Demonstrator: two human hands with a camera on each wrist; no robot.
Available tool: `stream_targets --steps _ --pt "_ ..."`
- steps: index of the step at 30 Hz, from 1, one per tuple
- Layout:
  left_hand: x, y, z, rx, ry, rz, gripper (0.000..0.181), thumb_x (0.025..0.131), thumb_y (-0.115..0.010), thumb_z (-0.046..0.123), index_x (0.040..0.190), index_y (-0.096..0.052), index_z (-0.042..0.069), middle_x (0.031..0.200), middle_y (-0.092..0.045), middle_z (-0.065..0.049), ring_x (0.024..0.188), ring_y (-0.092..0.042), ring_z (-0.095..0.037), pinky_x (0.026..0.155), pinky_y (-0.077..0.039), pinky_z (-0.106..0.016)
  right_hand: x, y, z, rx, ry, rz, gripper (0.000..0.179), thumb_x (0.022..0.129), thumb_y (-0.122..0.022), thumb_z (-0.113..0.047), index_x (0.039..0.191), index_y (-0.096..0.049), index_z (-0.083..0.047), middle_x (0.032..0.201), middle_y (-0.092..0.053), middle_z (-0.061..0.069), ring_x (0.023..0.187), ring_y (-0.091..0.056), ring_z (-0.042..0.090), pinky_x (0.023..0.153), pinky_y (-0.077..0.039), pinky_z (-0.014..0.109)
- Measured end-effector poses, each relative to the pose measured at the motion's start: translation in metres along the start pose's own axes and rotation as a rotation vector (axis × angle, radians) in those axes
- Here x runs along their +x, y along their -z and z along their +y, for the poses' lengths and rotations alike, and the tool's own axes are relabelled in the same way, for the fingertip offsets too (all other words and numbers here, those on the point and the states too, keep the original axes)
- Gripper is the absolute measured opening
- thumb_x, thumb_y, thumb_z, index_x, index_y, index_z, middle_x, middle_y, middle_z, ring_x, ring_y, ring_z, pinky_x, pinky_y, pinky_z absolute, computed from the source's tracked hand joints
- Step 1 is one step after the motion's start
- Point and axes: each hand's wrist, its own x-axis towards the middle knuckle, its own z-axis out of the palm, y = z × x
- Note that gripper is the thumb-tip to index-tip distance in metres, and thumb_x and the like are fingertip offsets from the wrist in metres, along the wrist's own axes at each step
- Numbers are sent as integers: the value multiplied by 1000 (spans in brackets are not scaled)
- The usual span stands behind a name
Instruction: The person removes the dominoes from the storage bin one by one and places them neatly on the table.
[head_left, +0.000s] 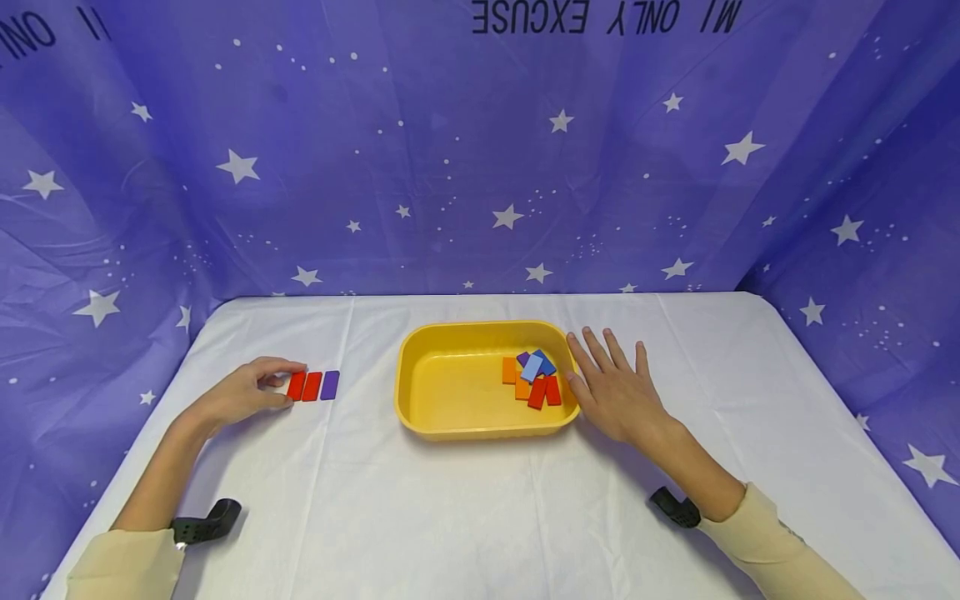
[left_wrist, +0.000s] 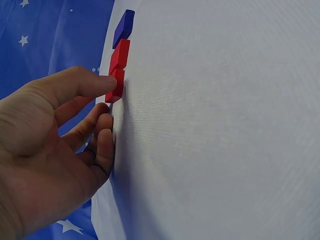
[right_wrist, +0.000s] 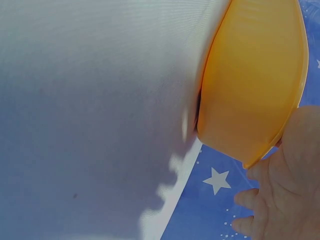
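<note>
My left hand (head_left: 243, 390) pinches the leftmost red tile (head_left: 296, 386) between thumb and fingers, at its top and bottom ends. A second red tile (head_left: 312, 387) lies close beside it, then a purple tile (head_left: 330, 385), making a short row on the cloth. In the left wrist view the thumb covers part of the held red tile (left_wrist: 118, 89). My right hand (head_left: 619, 392) is spread with straight fingers at the right end of a yellow tray (head_left: 442, 432), its fingertips at the rim. Several orange, red, blue and purple tiles (head_left: 533, 367) lie loosely heaped in the tray's right part.
A white cloth (head_left: 450, 517) covers the table. Purple-blue curtains (head_left: 450, 167) with white stars stand behind it and along both sides. A black camera mount (head_left: 207, 522) sits on the left wrist, another (head_left: 675, 507) on the right.
</note>
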Motion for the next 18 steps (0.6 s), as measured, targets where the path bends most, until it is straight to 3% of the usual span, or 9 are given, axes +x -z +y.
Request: stream_targets --steps 9,14,18 --pt "0 8 10 -49 -25 26 54 90 -70 10 140 -53 -2 137 -54 -24 114 -52 -35 82 -45 -24 0 0 -1 9 -4 -2 64 107 -32 -44 161 -14 -15 165 -12 14 150 -2 40 110 9 68" --pt "1 10 31 -72 -68 46 52 93 -68 12 141 -52 -2 134 -55 -25 116 -53 -38 82 -47 -20 0 0 -2 10 -10 -7 65 107 -32 -44 161 -13 -15 165 -11 14 150 -1 40 110 11 66" --pt "5 3 52 -121 -100 30 54 94 -69 13 142 -51 -2 132 -55 -25 116 -56 -35 83 -49 -20 1 1 -2 9 -11 -7 64 107 -32 -44 161 -13 -15 165 -11 14 150 -1 39 111 10 67"
